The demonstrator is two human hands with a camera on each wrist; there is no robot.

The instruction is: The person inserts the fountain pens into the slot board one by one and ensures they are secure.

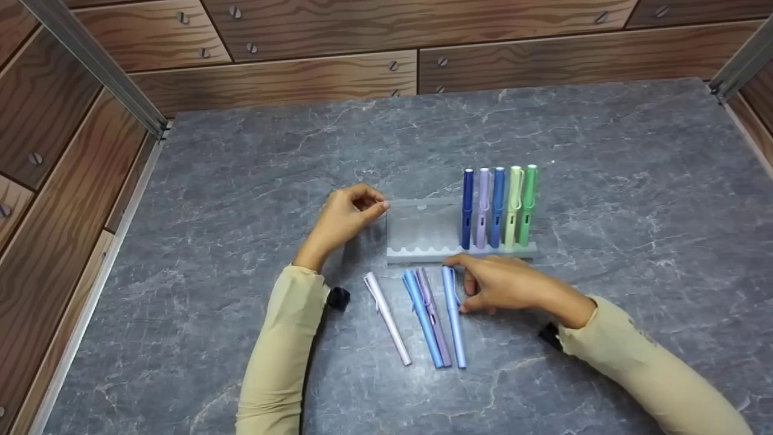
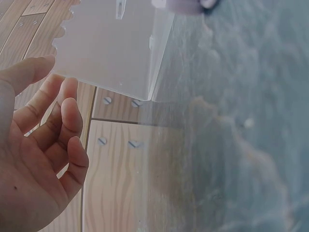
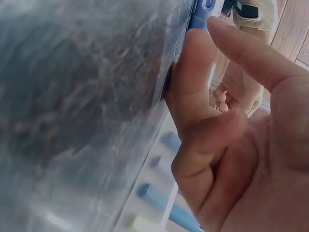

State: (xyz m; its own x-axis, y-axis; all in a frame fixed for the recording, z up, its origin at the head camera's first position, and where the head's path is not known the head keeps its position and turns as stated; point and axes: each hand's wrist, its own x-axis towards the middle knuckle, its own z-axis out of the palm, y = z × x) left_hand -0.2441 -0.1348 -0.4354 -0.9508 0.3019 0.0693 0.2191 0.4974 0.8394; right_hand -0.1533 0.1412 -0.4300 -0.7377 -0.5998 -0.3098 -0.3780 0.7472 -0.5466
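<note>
A clear pen stand (image 1: 423, 226) with a notched front ledge stands on the table; several capped pens, among them a dark blue pen (image 1: 467, 208) and a green pen (image 1: 528, 205), are upright in its right part. My left hand (image 1: 344, 220) pinches the stand's left edge near the top corner, thumb against fingers (image 2: 50, 130). Below the stand, my right hand (image 1: 504, 284) is at a light blue pen (image 1: 454, 317) lying on the table. Its index finger reaches the pen's upper end and its thumb is beside the barrel; the fingers stand apart, not closed round it.
Left of the light blue pen lie a purple pen (image 1: 433, 317) and a blue pen (image 1: 423, 317) side by side, then a pale pink pen (image 1: 388, 318). The grey marbled table (image 1: 241, 181) meets wood-patterned walls (image 1: 314, 30) at the back and left.
</note>
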